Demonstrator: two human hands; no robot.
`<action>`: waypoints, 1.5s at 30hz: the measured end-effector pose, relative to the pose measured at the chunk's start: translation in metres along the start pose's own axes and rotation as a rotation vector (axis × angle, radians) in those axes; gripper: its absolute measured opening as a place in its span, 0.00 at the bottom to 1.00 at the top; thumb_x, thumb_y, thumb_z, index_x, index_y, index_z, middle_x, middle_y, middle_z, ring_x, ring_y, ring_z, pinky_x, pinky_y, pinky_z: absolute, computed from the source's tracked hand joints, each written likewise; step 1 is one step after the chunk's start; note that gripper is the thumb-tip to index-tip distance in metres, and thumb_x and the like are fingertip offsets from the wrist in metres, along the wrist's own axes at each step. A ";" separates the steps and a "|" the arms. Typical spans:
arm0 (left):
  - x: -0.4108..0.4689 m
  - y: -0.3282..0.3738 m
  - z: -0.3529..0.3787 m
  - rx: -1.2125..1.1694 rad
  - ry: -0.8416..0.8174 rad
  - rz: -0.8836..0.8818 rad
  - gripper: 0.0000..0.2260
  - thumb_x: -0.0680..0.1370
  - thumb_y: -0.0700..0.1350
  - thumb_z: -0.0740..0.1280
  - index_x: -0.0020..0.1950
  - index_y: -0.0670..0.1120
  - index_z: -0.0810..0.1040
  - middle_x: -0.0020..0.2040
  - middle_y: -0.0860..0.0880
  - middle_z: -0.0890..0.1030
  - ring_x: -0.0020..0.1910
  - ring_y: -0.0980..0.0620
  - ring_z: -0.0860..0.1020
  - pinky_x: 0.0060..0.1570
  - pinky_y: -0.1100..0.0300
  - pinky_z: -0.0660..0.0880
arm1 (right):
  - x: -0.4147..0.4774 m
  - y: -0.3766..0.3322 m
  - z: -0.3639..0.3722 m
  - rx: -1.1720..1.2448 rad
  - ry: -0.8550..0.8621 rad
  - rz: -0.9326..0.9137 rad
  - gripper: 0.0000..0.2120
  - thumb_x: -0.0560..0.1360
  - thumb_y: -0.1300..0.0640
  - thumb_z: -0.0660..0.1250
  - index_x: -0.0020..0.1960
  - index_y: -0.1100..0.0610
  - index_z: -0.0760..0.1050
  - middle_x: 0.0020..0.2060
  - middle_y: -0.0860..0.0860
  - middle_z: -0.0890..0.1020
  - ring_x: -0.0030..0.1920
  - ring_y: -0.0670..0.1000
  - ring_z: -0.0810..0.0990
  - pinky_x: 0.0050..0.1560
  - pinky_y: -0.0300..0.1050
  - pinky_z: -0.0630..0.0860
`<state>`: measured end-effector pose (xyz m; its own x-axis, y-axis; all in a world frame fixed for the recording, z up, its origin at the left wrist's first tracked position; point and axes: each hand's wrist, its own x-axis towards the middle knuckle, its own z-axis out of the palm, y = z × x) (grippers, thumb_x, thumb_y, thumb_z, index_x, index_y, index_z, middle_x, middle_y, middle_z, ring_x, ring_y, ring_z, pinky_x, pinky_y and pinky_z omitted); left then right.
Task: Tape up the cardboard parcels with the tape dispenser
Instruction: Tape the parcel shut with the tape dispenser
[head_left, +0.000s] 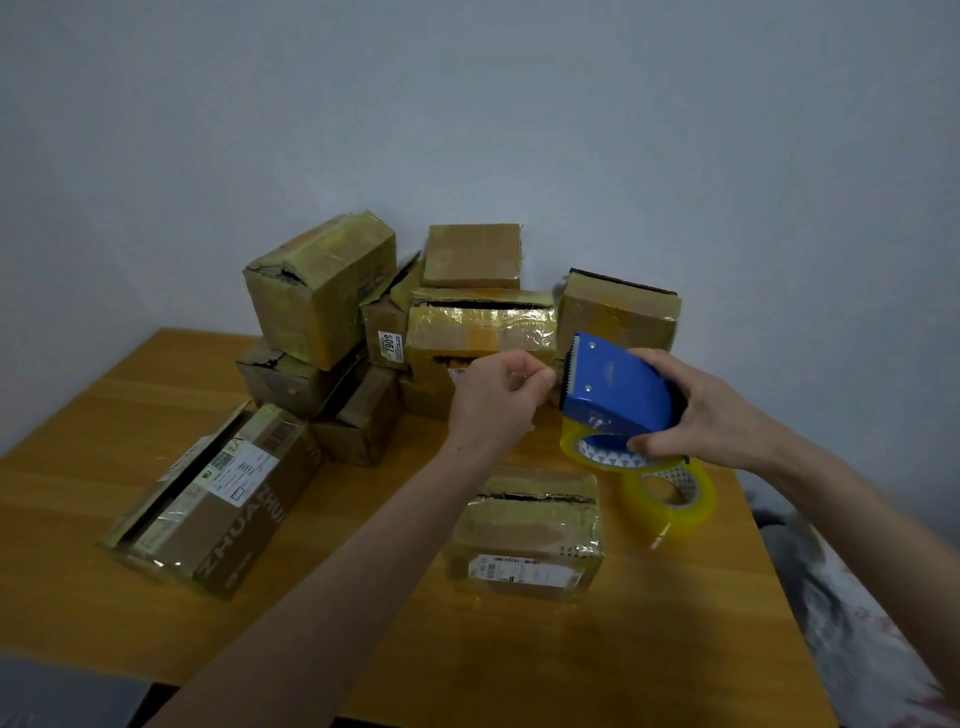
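Items as I see them through the head camera:

1. Table (649, 649): wooden, set against a pale wall (467, 104).
2. Dispenser (615, 387): blue, held in the air above the table, between the pile and the near parcel, toothed edge facing left. A yellowish roll (584, 448) with a white core sits in its underside.
3. Right hand (711, 410): fingers wrapped over the dispenser's back, thumb on the roll's core.
4. Left hand (493, 400): fingers curled, thumb and forefinger pinching a clear tape end (524, 375) just beside the toothed edge.
5. Near parcel (530, 535): small, below my hands, label toward me, a dark open seam across its taped top.
6. Spare roll (670, 499): leaning on the table just right of the near parcel.
7. Long parcel (218, 499): lying at the left, white label on top, one long edge gaping.
8. Pile (467, 322): I count roughly eight parcels stacked at the wall, several crumpled, some with open seams.
9. Patterned fabric (857, 623): beyond the table's right edge.
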<state>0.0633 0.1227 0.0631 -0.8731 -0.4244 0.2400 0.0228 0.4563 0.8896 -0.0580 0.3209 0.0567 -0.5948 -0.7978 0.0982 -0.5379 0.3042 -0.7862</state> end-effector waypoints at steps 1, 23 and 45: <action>0.001 -0.001 0.002 -0.069 -0.009 -0.063 0.05 0.79 0.42 0.65 0.43 0.47 0.77 0.44 0.50 0.81 0.43 0.56 0.80 0.35 0.64 0.79 | 0.002 -0.001 -0.001 -0.038 -0.013 -0.003 0.36 0.66 0.62 0.79 0.63 0.38 0.66 0.57 0.41 0.74 0.55 0.39 0.76 0.47 0.33 0.77; -0.031 -0.106 -0.045 -0.417 0.155 -0.700 0.07 0.80 0.43 0.65 0.44 0.42 0.80 0.37 0.48 0.82 0.36 0.54 0.82 0.29 0.63 0.77 | -0.009 0.019 -0.005 -0.532 -0.293 0.193 0.34 0.64 0.41 0.75 0.66 0.38 0.63 0.53 0.43 0.77 0.50 0.47 0.77 0.50 0.45 0.76; -0.058 -0.155 0.010 -0.162 0.075 -0.933 0.16 0.81 0.41 0.62 0.67 0.38 0.68 0.54 0.42 0.77 0.50 0.46 0.78 0.40 0.57 0.77 | 0.001 0.056 0.024 -0.608 -0.404 0.324 0.33 0.64 0.43 0.74 0.65 0.38 0.65 0.44 0.39 0.75 0.43 0.44 0.74 0.37 0.40 0.69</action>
<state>0.1054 0.0845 -0.0931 -0.5396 -0.6146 -0.5754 -0.5959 -0.2040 0.7767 -0.0738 0.3245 -0.0018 -0.5778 -0.7124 -0.3982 -0.6761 0.6911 -0.2554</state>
